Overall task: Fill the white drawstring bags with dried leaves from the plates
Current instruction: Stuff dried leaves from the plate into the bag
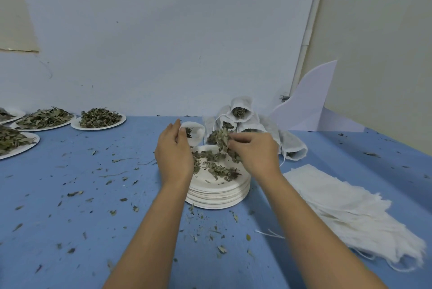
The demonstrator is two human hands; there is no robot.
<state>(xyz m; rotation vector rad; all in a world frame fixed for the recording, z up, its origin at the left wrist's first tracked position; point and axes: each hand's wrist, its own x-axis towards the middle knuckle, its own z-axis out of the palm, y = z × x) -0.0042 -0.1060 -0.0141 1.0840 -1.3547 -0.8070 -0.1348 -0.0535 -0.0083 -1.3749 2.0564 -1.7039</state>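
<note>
- Leaf crumbs are scattered over the blue desk, thickest at the near edge between the forearms.
- Empty bags lie in a flat, fanned pile at the near right, with loose strings at its near-left side.
- Plate stack sits mid-desk, with loose leaves on the top plate.
- Left hand pinches the rim of a bag just past the stack's far-left edge.
- That bag's mouth opens toward the camera with leaves showing inside. Its long axis seems to run toward the far edge, but the exact tilt is unclear.
- Right hand has its fingers curled round a leaf clump, held over the stack just right of the bag's mouth.
- Filled bags are heaped on their sides at the far edge, mouths toward the camera and long axes running back to the wall.
- Three full plates sit at the far-left corner, with part of a fourth at the frame's edge.
- A white cut board stands at the far right, with a pale wall behind and a pipe up the corner.
- There is wide room left of the stack, and only a narrow strip between the stack and the empty bags.
</note>
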